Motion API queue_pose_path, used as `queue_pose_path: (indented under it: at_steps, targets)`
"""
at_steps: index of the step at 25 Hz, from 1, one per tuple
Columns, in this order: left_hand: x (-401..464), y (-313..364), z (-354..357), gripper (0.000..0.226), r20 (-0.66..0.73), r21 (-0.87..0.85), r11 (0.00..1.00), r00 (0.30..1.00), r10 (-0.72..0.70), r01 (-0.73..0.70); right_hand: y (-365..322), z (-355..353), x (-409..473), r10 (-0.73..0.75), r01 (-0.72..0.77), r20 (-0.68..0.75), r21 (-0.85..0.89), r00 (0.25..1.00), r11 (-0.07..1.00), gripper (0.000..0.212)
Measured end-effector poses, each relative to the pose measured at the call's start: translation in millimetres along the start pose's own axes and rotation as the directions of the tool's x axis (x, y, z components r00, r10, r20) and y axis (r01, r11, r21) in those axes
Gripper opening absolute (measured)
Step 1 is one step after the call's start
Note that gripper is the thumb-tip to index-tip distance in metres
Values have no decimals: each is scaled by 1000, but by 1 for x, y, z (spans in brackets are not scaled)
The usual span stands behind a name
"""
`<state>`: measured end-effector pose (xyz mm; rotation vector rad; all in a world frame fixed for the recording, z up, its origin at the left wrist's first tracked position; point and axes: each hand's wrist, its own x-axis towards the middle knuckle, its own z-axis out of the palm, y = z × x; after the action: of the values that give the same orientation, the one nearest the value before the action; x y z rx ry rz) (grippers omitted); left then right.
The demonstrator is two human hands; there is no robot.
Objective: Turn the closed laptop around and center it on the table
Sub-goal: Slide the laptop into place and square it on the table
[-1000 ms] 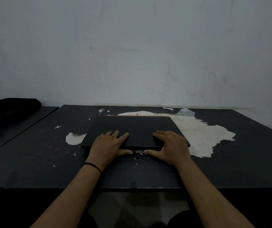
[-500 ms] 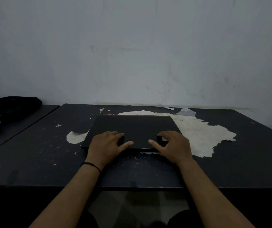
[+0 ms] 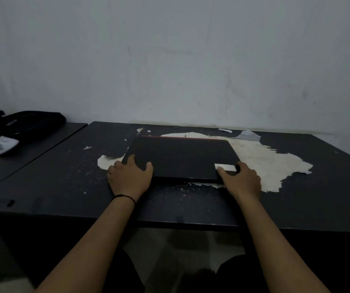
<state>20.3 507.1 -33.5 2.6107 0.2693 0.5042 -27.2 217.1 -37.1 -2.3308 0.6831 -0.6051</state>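
Laptop (image 3: pixel 180 158): closed, flat on the table (image 3: pixel 318 197), over the peeled pale patch (image 3: pixel 271 163).
Left hand (image 3: pixel 130 176): clasping laptop's near-left corner, fingers curled over its edge.
Right hand (image 3: pixel 240 179): gripping near-right corner, by the sticker (image 3: pixel 225 167).
Handling: likely stiff, weighty, smooth; corners suit pivoting.

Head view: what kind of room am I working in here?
Probably a plain, dim workroom or office: a worn black table with peeling surface, a bare scuffed wall, and a black bag on the neighbouring desk.
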Motion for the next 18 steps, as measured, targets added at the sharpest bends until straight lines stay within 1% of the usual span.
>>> queue_pose_path:
  at_steps: [2, 5, 7, 9, 12, 15, 18]
  targets:
    - [0, -4, -3, 77, 23, -46, 999, 1000, 16, -15, 3, -8, -4, 0, -5, 38, 114, 999, 994, 90]
    - [-1, -9, -8, 83, 53, -90, 995, 998, 39, -34, 1, -22, -12, 9, -22, 49, 266, 999, 964, 69]
    - [-2, -13, -9, 85, 54, -104, 994, 998, 39, -33, 1, -28, -20, 10, -19, 30, 335, 999, 942, 56]
    - [-7, -18, -11, 88, 44, -131, 991, 998, 46, -39, 3, -33, -30, 16, -18, 9, 383, 1000, 924, 46]
    - [-19, -28, -15, 86, 37, -188, 981, 998, 53, -45, 8, -41, -50, 41, -29, -14, 465, 999, 885, 34]
    - [-39, -36, -24, 85, 5, -203, 977, 998, 64, -62, 13, -51, -74, 39, -3, -60, 520, 997, 854, 31]
    - [-62, -38, -36, 77, -10, -223, 973, 998, 54, -55, 17, -60, -91, 11, 26, -71, 507, 997, 861, 31]
